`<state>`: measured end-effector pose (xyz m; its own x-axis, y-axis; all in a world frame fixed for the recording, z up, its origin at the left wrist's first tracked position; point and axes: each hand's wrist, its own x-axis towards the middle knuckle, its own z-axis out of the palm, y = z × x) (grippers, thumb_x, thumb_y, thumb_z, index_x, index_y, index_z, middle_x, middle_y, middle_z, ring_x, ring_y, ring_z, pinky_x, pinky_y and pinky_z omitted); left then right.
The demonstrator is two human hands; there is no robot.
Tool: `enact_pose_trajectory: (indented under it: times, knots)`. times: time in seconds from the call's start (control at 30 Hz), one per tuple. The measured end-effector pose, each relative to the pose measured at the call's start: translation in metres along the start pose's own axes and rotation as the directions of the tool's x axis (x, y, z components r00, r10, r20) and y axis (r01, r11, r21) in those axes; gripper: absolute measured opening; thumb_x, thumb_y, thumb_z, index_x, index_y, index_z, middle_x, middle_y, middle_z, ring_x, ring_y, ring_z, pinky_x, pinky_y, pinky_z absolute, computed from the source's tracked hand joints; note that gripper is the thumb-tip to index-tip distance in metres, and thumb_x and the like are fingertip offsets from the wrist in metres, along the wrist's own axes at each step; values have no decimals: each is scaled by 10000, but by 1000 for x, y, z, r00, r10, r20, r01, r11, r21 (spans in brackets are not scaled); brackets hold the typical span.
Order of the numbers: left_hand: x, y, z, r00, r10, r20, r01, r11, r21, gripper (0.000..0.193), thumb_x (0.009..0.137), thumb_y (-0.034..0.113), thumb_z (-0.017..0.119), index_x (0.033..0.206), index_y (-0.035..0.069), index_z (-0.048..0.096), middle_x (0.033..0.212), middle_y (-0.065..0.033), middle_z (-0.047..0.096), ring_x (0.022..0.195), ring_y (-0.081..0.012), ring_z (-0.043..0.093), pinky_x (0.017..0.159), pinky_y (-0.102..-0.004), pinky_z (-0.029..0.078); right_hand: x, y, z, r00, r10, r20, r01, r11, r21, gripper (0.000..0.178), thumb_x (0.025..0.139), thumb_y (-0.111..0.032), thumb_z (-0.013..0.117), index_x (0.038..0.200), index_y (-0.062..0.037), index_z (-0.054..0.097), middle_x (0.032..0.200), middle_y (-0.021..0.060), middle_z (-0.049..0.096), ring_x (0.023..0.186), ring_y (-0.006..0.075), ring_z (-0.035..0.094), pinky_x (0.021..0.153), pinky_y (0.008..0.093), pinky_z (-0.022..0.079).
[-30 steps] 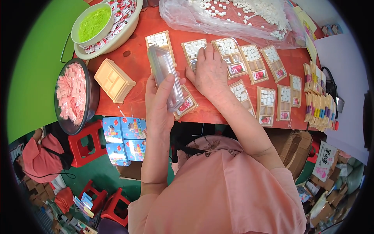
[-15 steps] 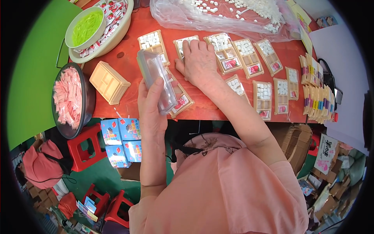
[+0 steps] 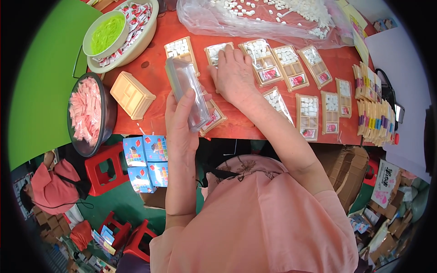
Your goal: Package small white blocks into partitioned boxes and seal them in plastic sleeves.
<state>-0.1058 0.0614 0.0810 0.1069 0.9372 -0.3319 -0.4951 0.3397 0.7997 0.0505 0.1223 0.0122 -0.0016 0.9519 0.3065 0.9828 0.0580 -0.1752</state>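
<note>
My left hand (image 3: 181, 119) is closed around a stack of clear plastic lids (image 3: 190, 93), held tilted above the near part of the table. Below it, partly hidden, lies a tan compartment tray (image 3: 215, 117) with a red-and-pink packet in it. My right hand (image 3: 234, 75) is open, fingers outstretched over another tan tray (image 3: 217, 51) with white cubes like small marshmallows. Most of that tray is hidden under the hand. Beside it on the right, a larger tray (image 3: 266, 61) has white cubes and a packet under a clear cover.
Several filled trays (image 3: 308, 111) spread rightward. A stack of empty tan trays (image 3: 132, 95) stands left, near a dark bowl (image 3: 109, 116) of pink packets and a cream basin (image 3: 152, 38) with a green-filled bowl. A plastic bag (image 3: 200, 20) of white cubes lies at the back.
The whole view has shifted slightly. My right hand's fingers have edged a little across the tray. The left hand keeps hold of the lids.
</note>
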Motion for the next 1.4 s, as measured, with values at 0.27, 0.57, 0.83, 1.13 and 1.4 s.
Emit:
enact_pose_trajectory:
  times: [0.27, 0.57, 0.83, 1.13, 1.4]
  knots:
    - [0, 3, -3, 999, 31, -35, -30, 999, 11, 456, 963, 275, 679, 1269, -8, 495, 1129, -129, 641, 999, -220, 685, 749, -366, 619, -11, 72, -13, 997, 32, 65, -32, 999, -12, 536, 1035, -306, 491, 1446, 33, 435, 1529, 241, 400, 1435, 401, 350, 1171, 536, 253]
    - [4, -8, -1, 995, -90, 36, 92, 994, -60, 486, 959, 285, 684, 1295, 16, 456, 1124, -137, 636, 995, -233, 685, 713, -369, 620, -18, 74, 1, 996, 4, 89, -9, 998, 55, 563, 1064, -357, 412, 1445, 58, 429, 1555, 292, 347, 1476, 428, 289, 1210, 540, 190]
    - [-5, -2, -8, 999, -53, 0, 53, 997, -52, 468, 959, 293, 682, 1271, 8, 481, 1114, -128, 640, 991, -218, 684, 718, -370, 625, 8, 17, 5, 983, -178, -53, 185, 961, 206, 493, 1020, -277, 512, 1374, 65, 495, 1494, 280, 434, 1419, 438, 379, 1185, 529, 284]
    - [-7, 8, -24, 999, -31, -30, 29, 997, -65, 486, 965, 331, 668, 1289, 12, 497, 1136, -128, 645, 1026, -240, 687, 756, -392, 624, 9, -1, 22, 985, -126, 117, 113, 987, 113, 623, 1052, -410, 431, 1484, 38, 408, 1597, 271, 292, 1517, 408, 213, 1236, 489, 161]
    - [1, 3, -37, 998, -64, 21, 68, 967, -247, 477, 995, 422, 613, 1281, 43, 563, 1114, -117, 673, 989, -225, 692, 788, -399, 592, 5, -37, -65, 885, -142, 444, -414, 201, 888, 274, 990, -243, 666, 1099, 9, 672, 810, 3, 670, 719, 100, 672, 620, 260, 541]
